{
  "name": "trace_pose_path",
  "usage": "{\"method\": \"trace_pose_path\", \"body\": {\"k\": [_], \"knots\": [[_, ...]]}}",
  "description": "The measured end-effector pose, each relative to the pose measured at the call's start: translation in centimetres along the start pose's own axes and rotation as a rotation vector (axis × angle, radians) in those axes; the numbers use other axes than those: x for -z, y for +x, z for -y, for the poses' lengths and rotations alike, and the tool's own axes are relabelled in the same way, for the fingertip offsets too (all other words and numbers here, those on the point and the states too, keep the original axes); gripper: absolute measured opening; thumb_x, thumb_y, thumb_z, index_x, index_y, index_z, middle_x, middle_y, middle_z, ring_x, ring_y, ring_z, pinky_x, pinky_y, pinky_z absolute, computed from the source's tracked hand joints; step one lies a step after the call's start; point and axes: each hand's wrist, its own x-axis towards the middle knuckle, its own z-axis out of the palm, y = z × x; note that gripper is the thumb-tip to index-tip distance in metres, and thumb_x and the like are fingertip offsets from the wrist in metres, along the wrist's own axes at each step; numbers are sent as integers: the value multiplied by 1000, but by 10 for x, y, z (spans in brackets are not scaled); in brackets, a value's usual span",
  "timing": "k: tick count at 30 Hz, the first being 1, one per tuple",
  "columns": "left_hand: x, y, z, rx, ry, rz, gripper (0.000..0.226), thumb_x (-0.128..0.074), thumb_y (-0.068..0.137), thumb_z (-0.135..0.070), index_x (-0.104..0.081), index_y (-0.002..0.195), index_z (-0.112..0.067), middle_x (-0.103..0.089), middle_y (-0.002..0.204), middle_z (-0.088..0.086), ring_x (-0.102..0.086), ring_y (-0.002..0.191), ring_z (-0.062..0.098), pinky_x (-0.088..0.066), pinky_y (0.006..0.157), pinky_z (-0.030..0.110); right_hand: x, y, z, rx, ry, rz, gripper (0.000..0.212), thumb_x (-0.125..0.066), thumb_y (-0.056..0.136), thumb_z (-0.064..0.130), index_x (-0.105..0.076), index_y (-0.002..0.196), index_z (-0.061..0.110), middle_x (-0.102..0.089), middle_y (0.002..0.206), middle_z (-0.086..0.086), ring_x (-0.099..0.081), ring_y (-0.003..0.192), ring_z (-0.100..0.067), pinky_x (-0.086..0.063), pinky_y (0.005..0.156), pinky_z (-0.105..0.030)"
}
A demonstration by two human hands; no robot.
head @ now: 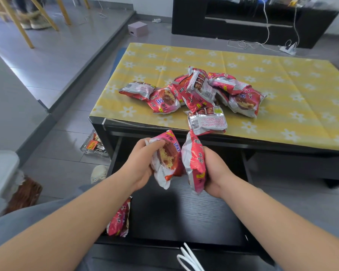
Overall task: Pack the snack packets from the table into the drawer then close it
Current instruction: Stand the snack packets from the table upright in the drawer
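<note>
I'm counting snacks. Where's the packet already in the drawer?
In the head view, the packet stands at the left side of the open drawer, below the left hand.

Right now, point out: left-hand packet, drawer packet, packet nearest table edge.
left-hand packet (167,161), head view, printed front.
drawer packet (119,220), head view, pink middle.
packet nearest table edge (207,121), head view, silver back.

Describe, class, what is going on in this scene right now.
A person holds two pink snack packets above the open black drawer: the left hand grips the left packet, the right hand the right packet. A third packet already lies at the drawer's left side. A pile of packets waits on the yellow flowered tablecloth.
</note>
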Motion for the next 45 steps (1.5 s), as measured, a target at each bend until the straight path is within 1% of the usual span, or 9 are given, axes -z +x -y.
{"method": "trace_pose_path", "body": {"k": [4,9,13,18,25,29,33,37,45], "knots": [[-3,-6,1,103,74,161,85,-74,81,-63,-51,142,-7,-70,130,20,-69,118,36,-50,107,59,-9,-2,-4,-8,-21,39,49,-53,100,56,-77,120,18,-77,119,-9,-74,111,-24,-55,101,-44],[4,1,3,121,270,157,61,-82,86,-16,-50,138,-17,-74,121,16,-77,102,30,-60,91,46,-11,-4,-2,46,-16,25,47,-54,101,51,-67,130,15,-77,119,-10,-75,108,-25,-60,92,-42],[2,0,6,130,395,267,24,-71,92,-11,-70,115,-5,-80,104,14,-78,92,25,-62,75,35,-14,-6,1,114,-26,-12,42,-55,103,49,-64,128,17,-78,114,-8,-77,102,-21,-61,89,-40],[-2,1,13,162,290,113,34,-80,90,-29,-71,116,-10,-81,101,14,-79,95,32,-61,92,53,-17,-5,1,160,26,-1,35,-57,103,44,-64,127,20,-77,116,-8,-76,105,-21,-60,96,-43],[-3,8,17,11,146,-70,32,-67,100,-21,-60,130,-18,-76,119,10,-74,108,29,-57,101,52,-19,2,-8,126,29,-37,36,-53,104,42,-81,101,19,-79,104,-8,-78,93,-19,-61,74,-30],[-3,0,20,-47,178,102,67,-75,86,-6,-52,146,-26,-70,127,2,-73,110,19,-61,91,39,-22,3,-10,139,15,-84,40,-55,103,48,-68,125,18,-78,115,-9,-76,106,-25,-60,94,-42],[-6,-5,19,26,203,151,71,-59,93,6,-39,157,-19,-63,134,2,-68,118,23,-56,99,44,-23,10,-23,67,-58,-218,53,-47,100,64,-49,144,34,-59,146,-12,-63,127,-33,-48,110,-56],[-1,-5,18,171,298,118,22,-63,97,-25,-63,117,-17,-72,111,4,-71,103,26,-52,85,39,-23,19,-45,-137,-276,-288,74,-29,93,81,-31,158,46,-17,172,-6,-40,148,-36,-37,116,-64],[27,9,63,359,699,-66,23,-55,96,-27,-74,97,-13,-78,89,9,-77,90,30,-62,91,45,-42,45,-116,-230,-425,-206,70,-31,103,64,-6,164,41,-33,165,-10,-46,142,-35,-39,117,-56]]}}
